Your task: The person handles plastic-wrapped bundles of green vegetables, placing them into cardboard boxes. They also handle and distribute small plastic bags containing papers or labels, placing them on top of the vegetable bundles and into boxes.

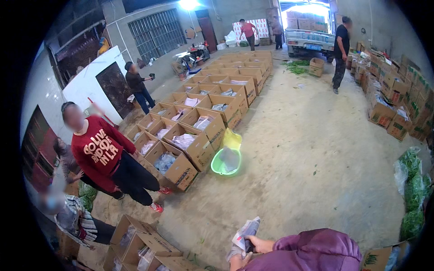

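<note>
At the bottom of the view, both of my hands are on a paper-wrapped bundle (pixel 247 230) with a dark side; what is inside it is hidden. My right hand (pixel 260 244) grips its middle, coming from a puffy purple sleeve (pixel 315 249). Lower and to the left, my left hand (pixel 240 261) holds the bundle's near end, partly cut off by the frame edge. Nearest on the left are open cardboard boxes (pixel 162 244) with paper or plastic inside. Farther ahead, a light green plastic basin (pixel 225 171) holding a greyish sheet stands on the concrete floor (pixel 284 176).
Rows of open cardboard boxes (pixel 206 142) stretch toward a loaded truck (pixel 308 39). A yellow bag (pixel 232 139) lies against them. A person in a red sweater (pixel 101 149) stands at left, others beyond. Bagged green vegetables (pixel 412 200) and stacked cartons (pixel 386 108) line the right.
</note>
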Demonstrator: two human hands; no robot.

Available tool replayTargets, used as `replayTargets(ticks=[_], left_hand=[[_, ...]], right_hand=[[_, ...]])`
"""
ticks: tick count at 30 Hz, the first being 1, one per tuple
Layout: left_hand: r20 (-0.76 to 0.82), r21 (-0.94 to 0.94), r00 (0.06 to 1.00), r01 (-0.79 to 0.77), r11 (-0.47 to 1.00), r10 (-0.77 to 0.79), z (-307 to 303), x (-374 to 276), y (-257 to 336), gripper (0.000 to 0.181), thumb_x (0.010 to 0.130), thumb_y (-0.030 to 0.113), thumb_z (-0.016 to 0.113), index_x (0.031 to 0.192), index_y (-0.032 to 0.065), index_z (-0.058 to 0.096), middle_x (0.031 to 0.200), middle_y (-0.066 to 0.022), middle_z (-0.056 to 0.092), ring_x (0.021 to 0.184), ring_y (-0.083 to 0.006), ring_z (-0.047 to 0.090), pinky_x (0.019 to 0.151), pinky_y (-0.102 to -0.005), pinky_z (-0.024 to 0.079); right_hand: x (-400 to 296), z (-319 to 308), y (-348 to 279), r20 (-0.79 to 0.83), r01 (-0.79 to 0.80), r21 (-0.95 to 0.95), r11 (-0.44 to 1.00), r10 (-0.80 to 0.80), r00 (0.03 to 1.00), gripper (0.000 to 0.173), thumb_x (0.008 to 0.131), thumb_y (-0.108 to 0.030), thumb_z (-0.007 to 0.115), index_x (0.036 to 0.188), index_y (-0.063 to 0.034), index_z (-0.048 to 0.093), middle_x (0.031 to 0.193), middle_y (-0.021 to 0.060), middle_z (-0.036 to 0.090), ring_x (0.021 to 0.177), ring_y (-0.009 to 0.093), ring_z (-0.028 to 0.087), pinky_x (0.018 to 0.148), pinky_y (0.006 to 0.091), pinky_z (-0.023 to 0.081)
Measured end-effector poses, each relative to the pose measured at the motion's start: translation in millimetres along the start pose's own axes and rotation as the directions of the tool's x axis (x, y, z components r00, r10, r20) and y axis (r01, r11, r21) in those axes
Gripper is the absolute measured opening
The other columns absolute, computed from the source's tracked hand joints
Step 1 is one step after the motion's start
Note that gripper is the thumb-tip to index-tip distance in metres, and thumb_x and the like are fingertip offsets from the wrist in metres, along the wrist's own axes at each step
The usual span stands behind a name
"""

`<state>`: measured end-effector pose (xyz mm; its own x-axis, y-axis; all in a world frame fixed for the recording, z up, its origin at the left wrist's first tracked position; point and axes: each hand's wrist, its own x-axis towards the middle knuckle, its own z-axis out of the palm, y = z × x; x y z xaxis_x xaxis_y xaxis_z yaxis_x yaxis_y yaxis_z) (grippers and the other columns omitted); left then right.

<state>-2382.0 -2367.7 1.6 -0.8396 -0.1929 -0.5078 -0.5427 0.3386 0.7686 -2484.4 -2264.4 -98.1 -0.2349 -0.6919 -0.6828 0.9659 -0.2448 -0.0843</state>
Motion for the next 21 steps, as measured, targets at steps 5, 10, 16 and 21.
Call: replayTargets(ticks=[5, 10, 16, 21], left_hand=[[0.078, 0.159, 0.976, -0.211, 0.964, 0.201, -49.0, 69.5, -25.6, 0.049, 0.08, 0.04, 0.062, 0.103, -0.0025, 0.055, 0.085, -0.0209, 0.06, 0.076, -0.0305, 0.057, 0.07, -0.0417, 0.045], [0.101, 0.277, 0.968, -0.249, 0.928, 0.229, -141.9, 134.8, -12.4, 0.058, 0.08, 0.054, 0.055, 0.08, -0.0033, 0.061, 0.07, -0.0217, 0.06, 0.068, -0.0355, 0.059, 0.062, -0.0425, 0.044], [0.009, 0.006, 0.922, -0.386, 0.922, 0.386, -233.1, 218.0, -16.8, 0.055, 0.08, 0.053, 0.058, 0.067, -0.0009, 0.061, 0.057, -0.0147, 0.057, 0.051, -0.0239, 0.054, 0.051, -0.0387, 0.041], [-0.071, -0.205, 0.959, -0.282, 0.937, 0.274, -286.1, 258.8, 2.4, 0.045, 0.079, 0.04, 0.065, 0.061, 0.0002, 0.058, 0.052, -0.0071, 0.052, 0.049, -0.0162, 0.048, 0.048, -0.0357, 0.039]], right_hand=[[50.8, 20.0, -17.2, -0.18, 0.025, 0.106, 0.994, -0.005, 0.984, 0.022, 0.089, -0.027, 0.047, 0.093, -0.0111, 0.062, 0.087, 0.0079, 0.066, 0.078, 0.024, 0.062, 0.071, 0.0383, 0.051], [96.4, 111.6, -58.8, -0.321, 0.058, 0.122, 0.991, -0.016, 0.947, 0.02, 0.084, -0.026, 0.054, 0.088, -0.0083, 0.063, 0.087, 0.0097, 0.066, 0.076, 0.026, 0.063, 0.07, 0.0408, 0.052], [152.0, 216.1, -118.2, -0.309, 0.156, -0.033, 0.987, -0.158, 0.938, 0.018, 0.084, -0.025, 0.056, 0.091, -0.0094, 0.061, 0.086, 0.0057, 0.064, 0.079, 0.023, 0.061, 0.072, 0.0391, 0.051], [221.4, 242.2, -148.1, -0.319, 0.153, 0.037, 0.988, -0.133, 0.938, 0.022, 0.085, -0.027, 0.056, 0.098, -0.0098, 0.06, 0.092, 0.0059, 0.063, 0.085, 0.021, 0.059, 0.074, 0.0383, 0.05]])
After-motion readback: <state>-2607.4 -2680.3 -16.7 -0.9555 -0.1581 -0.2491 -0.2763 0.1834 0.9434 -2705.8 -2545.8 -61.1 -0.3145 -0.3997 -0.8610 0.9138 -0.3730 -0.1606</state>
